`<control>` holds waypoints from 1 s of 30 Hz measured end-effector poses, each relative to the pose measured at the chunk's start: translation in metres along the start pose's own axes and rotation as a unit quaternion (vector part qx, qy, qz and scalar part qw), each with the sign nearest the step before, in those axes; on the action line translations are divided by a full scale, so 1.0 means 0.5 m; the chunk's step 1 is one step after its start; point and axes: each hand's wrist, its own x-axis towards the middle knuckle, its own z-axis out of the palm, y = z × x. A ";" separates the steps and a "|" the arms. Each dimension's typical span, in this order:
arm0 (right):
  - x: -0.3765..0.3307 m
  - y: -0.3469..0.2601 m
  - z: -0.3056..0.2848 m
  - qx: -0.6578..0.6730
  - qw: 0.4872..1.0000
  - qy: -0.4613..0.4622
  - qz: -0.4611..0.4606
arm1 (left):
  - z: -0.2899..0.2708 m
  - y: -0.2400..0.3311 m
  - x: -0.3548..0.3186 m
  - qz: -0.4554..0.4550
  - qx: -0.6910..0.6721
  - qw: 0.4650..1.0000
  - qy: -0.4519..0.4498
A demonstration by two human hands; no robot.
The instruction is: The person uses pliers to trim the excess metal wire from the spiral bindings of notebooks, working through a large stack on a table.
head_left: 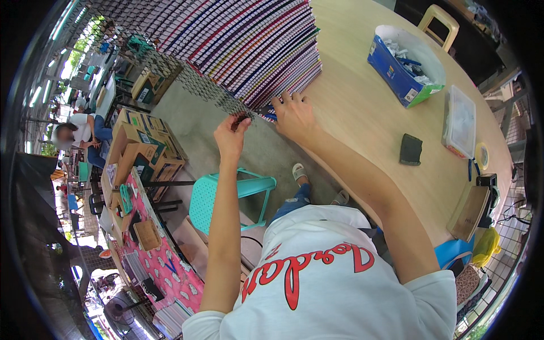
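A tall stack of spiral-bound notebooks (255, 54) with coloured covers rises at the table's far left edge. Dark loose coil ends (195, 85) hang out past its left side in a mesh-like fringe. My left hand (231, 136) is closed in a pinch on a dark spiral coil (242, 118) at the stack's near corner. Just right of it, my right hand (296, 118) curls its fingers over the edge of the bottom notebook (270, 115), which has a dark blue printed cover. That hand's thumb is hidden.
On the table (351, 136) are a blue cardboard box (391, 71) of scraps, a clear plastic container (459, 122), a dark block (411, 149) and a tape roll (481, 156). A teal stool (207, 201) and cardboard boxes (150, 136) stand left. A seated person (85, 130) is farther off.
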 end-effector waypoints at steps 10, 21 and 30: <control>0.024 -0.002 0.013 0.015 0.997 -0.068 -0.017 | 0.003 -0.013 0.003 -0.004 -0.065 0.998 -0.006; 0.026 0.009 -0.008 0.043 0.993 -0.110 -0.016 | -0.011 -0.012 0.007 0.002 -0.048 0.999 0.006; 0.028 -0.014 -0.011 -0.011 1.000 -0.013 -0.008 | -0.014 0.007 0.005 -0.004 -0.071 0.997 0.007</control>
